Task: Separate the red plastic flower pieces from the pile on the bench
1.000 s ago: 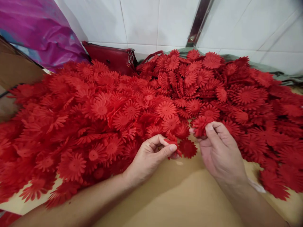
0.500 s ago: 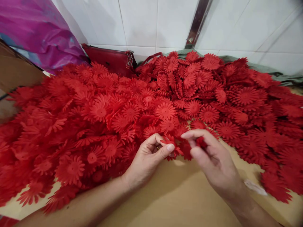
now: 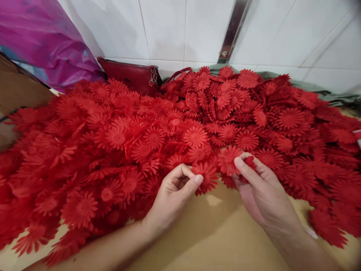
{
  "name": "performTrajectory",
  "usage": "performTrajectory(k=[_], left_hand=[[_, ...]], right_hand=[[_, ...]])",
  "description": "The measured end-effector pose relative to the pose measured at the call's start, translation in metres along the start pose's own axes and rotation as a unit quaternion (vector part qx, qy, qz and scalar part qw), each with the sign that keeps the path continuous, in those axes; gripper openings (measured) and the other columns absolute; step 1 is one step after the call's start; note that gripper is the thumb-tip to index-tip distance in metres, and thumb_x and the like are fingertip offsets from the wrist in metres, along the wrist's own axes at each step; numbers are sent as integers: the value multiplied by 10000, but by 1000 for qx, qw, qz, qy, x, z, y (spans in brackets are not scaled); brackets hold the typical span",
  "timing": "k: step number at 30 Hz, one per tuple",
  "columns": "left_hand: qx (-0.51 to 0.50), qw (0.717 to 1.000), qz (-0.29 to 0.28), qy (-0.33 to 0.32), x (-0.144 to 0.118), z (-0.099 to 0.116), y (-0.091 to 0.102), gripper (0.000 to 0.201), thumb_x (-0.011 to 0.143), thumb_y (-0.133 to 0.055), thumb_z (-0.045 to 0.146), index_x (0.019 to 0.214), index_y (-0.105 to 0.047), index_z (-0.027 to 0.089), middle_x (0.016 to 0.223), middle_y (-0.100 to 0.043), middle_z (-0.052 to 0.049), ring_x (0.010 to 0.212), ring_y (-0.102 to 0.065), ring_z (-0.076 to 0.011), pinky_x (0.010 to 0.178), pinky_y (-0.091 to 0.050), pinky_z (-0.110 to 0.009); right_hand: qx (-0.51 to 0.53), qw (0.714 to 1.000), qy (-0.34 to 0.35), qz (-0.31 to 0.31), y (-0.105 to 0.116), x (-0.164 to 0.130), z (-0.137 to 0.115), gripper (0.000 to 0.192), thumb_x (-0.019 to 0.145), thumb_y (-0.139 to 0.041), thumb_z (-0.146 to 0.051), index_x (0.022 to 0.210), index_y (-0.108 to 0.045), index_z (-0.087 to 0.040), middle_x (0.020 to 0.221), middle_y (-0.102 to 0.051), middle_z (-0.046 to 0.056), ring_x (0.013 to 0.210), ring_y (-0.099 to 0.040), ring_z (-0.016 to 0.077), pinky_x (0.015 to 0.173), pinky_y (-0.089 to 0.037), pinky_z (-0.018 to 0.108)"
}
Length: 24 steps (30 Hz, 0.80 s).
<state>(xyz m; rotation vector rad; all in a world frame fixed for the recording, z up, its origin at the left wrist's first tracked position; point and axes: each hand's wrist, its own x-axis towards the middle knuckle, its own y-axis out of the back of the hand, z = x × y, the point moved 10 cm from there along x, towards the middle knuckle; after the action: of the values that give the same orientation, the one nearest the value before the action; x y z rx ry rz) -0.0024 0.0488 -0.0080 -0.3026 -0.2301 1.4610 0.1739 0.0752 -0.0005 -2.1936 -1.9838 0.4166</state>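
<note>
My left hand [image 3: 176,192] pinches a red fabric flower [image 3: 207,177] by its edge between thumb and forefinger, with the petals spread toward the right. Facing it, my right hand [image 3: 261,184] is closed on another red flower [image 3: 229,160], thumb against its right edge. More red petals [image 3: 250,162] show between the curled fingers of that hand; how many pieces it holds I cannot tell. A small gap separates the two held flowers. Behind both hands spreads a large heap of similar red flower pieces [image 3: 153,138], several with a small hole at the centre.
The heap covers much of the tan tabletop [image 3: 197,241] to the left, back and right. A dark red handbag [image 3: 128,75] lies behind it, beside a purple plastic bag [image 3: 56,41]. White wall tiles [image 3: 166,30] and a metal strip [image 3: 232,30] rise at the back. Greenish cloth [image 3: 299,79] edges the heap.
My right hand has turned and now holds a flower by its edge, where its thumb and forefinger were apart before. The flower in my left hand has tilted to show its face.
</note>
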Motion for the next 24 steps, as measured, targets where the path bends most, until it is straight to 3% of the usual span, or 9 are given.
performTrajectory(k=[3,6,11,14,17,20,24], left_hand=[[97,981,80,-147,-8,35,11,184,886,-668,119,867,-512,216,948,-489,-1,870,-490,-123,798,-433,-229],[203,940,123,-247,-22,57,13,292,869,-606,39,1049,-517,252,1084,-455,-32,1025,-494,-162,940,-441,-300],[344,881,98,-310,-41,68,-1,399,824,-616,0,1135,-547,239,1148,-464,-70,1143,-456,-221,1053,-385,-391],[330,879,60,-339,-49,70,-9,407,819,-604,-22,1139,-536,221,1097,-481,-72,1090,-481,-212,1000,-427,-372],[239,923,-9,-301,-44,61,-17,353,880,-560,6,1157,-518,222,1031,-506,-62,971,-550,-184,875,-506,-334],[147,964,-73,-208,-34,44,-25,269,952,-556,93,1170,-511,243,1036,-524,-47,874,-602,-141,799,-545,-289],[108,988,-64,-94,-25,23,-21,337,920,-696,201,1183,-499,278,1097,-542,-27,910,-610,-122,825,-545,-253]], right_hand=[[-2,1000,-3,-4,-3,0,0,164,802,-798,-392,827,-690,-271,820,-635,-10,784,-598,152,769,-536,287],[-48,999,2,-23,-6,-4,4,180,841,-757,-439,877,-699,-272,870,-669,4,844,-605,170,821,-526,305],[-187,980,19,-70,-10,-10,3,362,889,-705,-482,1193,-662,-290,944,-630,12,820,-567,161,779,-497,282],[-141,986,55,-66,-11,-14,-16,420,924,-623,-543,1269,-603,-305,949,-580,9,779,-533,150,738,-498,263],[-76,993,48,-75,-16,-21,-23,347,942,-574,-536,1212,-577,-318,995,-590,17,863,-577,164,820,-528,283],[-122,986,45,-105,-27,-29,-18,261,948,-609,-407,1191,-547,-333,1069,-613,21,946,-620,164,836,-545,278],[-179,976,44,-117,-36,-31,-7,213,951,-634,-339,1131,-529,-293,1005,-687,25,897,-696,159,760,-580,265]])
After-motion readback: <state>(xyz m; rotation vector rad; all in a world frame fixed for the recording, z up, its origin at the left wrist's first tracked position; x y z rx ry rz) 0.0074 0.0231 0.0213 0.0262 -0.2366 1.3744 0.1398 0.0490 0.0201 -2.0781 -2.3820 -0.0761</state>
